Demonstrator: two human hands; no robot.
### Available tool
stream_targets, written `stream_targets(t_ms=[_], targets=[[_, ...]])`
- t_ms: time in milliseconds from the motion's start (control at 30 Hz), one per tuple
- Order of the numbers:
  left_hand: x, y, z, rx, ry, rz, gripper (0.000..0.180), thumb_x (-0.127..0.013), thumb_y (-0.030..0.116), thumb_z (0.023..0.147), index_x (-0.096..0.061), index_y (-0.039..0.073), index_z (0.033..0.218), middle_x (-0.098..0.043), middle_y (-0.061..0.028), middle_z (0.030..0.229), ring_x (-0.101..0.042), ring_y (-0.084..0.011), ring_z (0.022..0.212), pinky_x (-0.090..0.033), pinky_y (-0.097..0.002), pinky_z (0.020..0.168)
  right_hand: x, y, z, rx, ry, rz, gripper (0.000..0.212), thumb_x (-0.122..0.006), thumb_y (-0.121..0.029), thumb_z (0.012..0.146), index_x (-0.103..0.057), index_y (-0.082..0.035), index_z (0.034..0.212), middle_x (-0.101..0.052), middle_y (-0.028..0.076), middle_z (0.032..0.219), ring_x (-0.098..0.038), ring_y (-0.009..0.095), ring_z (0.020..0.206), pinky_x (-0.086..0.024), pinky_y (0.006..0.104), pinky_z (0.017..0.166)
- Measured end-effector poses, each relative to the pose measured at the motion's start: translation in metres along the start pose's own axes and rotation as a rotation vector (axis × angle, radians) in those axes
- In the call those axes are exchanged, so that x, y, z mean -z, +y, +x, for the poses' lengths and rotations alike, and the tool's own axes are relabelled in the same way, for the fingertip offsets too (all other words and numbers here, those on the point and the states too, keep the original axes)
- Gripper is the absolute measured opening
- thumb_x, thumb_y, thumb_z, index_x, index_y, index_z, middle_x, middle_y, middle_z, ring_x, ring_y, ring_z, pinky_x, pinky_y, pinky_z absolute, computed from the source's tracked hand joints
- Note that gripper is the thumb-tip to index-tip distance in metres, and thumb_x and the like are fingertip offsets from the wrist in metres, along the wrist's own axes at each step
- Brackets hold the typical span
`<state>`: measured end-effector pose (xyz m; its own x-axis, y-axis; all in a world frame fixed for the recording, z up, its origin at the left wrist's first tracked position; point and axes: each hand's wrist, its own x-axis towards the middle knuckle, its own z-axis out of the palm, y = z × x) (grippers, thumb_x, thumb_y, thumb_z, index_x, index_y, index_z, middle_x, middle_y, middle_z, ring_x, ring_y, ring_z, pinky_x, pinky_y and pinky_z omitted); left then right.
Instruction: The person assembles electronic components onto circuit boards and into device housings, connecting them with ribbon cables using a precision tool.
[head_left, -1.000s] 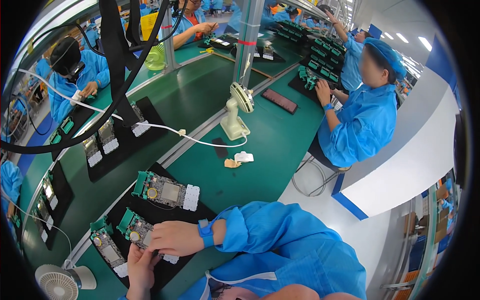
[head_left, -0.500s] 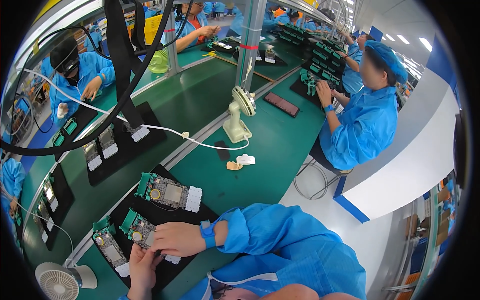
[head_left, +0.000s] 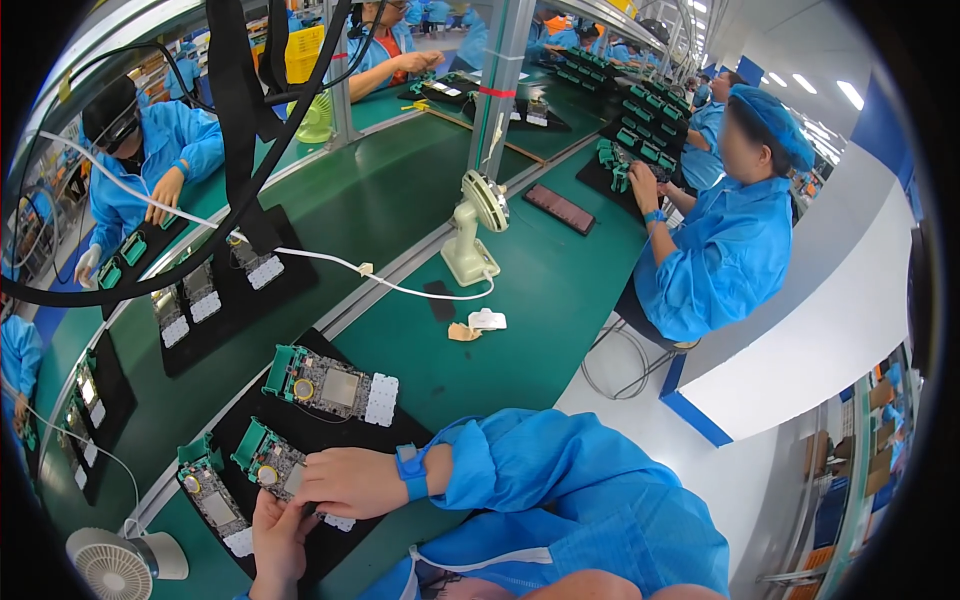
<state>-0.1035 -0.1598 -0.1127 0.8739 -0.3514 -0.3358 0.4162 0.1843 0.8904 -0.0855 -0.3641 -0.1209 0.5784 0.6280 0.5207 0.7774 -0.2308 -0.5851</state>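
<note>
Both hands meet over the middle circuit board, which has a green connector and a round yellow-rimmed part. My left hand pinches its near left edge with thumb and fingers. From the right, my right hand reaches over with bent fingers on the board, covering much of it; whether a small part is between those fingertips is hidden. On the same black mat lie an upper circuit board with a white pad and a left circuit board. A blue wrist strap circles my right wrist.
A cream desk fan with a white cable stands beyond the mat. A second small fan is at lower left. Further boards lie on a far mat. A black cable hangs across the left. A co-worker sits at right.
The view shifts slightly. Both my hands stay on the middle board with hardly any movement. A co-worker at the far left has leaned and moved their hands.
</note>
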Motion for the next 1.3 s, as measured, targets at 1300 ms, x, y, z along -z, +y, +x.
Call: stream_targets(t_ms=[1300], targets=[[0.0011, 0.0011, -0.0001, 0.009, -0.046, 0.005, 0.031, -0.047, 0.004, 0.097, -0.043, 0.007, 0.128, -0.060, -0.0053, 0.120, -0.062, -0.0125, 0.104, -0.056, -0.0262, 0.082, -0.0026, 0.0018, -0.0006, -0.005, -0.022, -0.034, 0.029, -0.066, -0.011, 0.081, -0.058, -0.009, 0.109, -0.056, 0.008, 0.093, -0.053, 0.028, 0.090, -0.044, 0.0388, 0.079]])
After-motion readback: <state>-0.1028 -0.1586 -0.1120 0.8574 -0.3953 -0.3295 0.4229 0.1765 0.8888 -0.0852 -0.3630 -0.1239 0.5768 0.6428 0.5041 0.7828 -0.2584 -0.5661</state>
